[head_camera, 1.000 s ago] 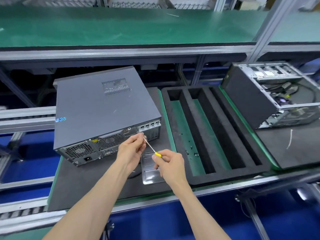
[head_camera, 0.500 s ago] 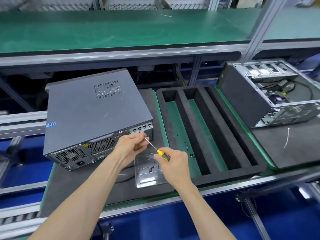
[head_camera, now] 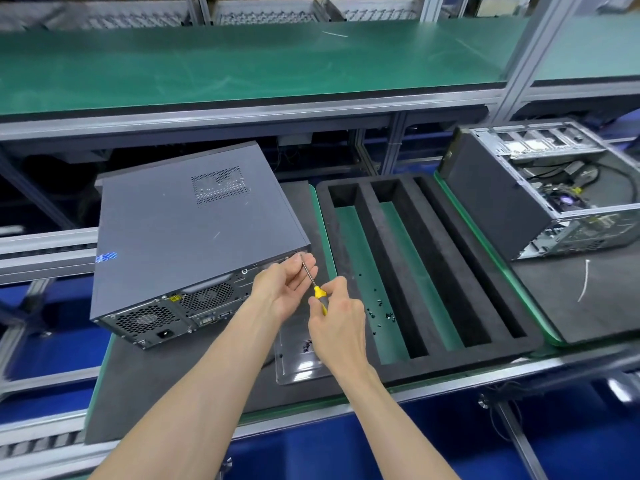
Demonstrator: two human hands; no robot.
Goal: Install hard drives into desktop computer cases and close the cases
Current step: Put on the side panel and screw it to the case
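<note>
Yellow-handled screwdriver (head_camera: 318,295) gripped by right hand (head_camera: 337,327); left hand (head_camera: 287,287) fingers pinch shaft at closed case (head_camera: 194,237).

Green-topped upper shelf (head_camera: 242,64) on aluminium framing (head_camera: 519,57), roller conveyor rails (head_camera: 45,247) at left, blue floor (head_camera: 311,455) below

Yellow-handled screwdriver (head_camera: 318,295), grey case (head_camera: 194,237)

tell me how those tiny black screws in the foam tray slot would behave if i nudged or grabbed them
The screws look small and loose, scattered on the green floor of the foam tray, so a nudge would likely send them rolling or skittering. The slot's foam walls should probably contain them. They seem fiddly to pinch singly with fingers and likely very light.
</note>
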